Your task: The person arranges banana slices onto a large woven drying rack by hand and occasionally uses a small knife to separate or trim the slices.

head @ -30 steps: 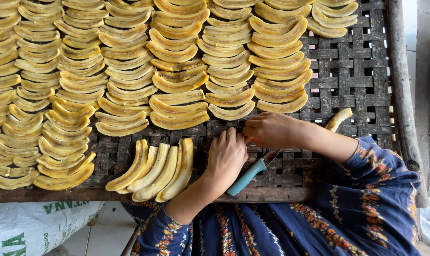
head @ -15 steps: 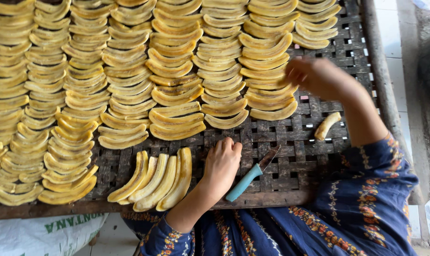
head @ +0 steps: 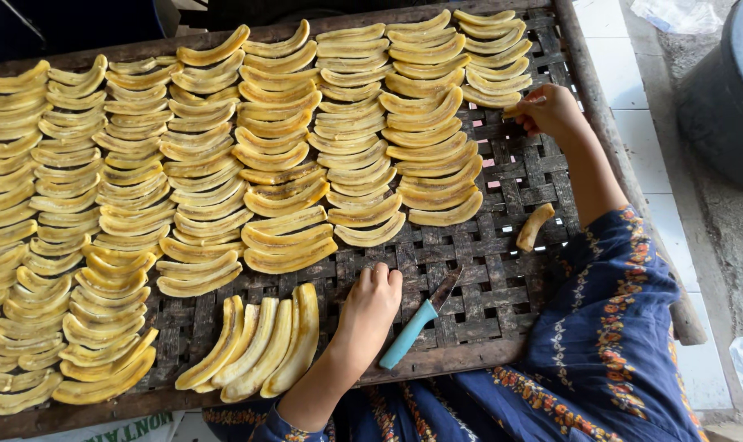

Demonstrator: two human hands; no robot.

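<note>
A woven drying tray [head: 502, 270] carries several columns of overlapping yellow banana slices [head: 281, 155]. My right hand [head: 551, 110] reaches to the bottom of the far-right column and pinches a thin banana slice [head: 520, 105] in its fingertips. My left hand [head: 373, 304] rests on the tray with its fingers curled and nothing in them, just right of a fan of long slices [head: 261, 344]. A knife with a teal handle [head: 411, 326] lies on the tray beside that hand. A single banana piece [head: 535, 227] lies apart near my right forearm.
The tray's wooden rim [head: 605, 139] runs along the right side, with white floor tiles [head: 645, 123] beyond it. A dark grey tub [head: 727, 90] stands at the top right. A white sack [head: 101, 427] shows at the bottom left.
My right hand has moved from beside the knife up to the far-right column of slices. The view has shifted, showing more of the tray's far side. My left hand has stayed put.
</note>
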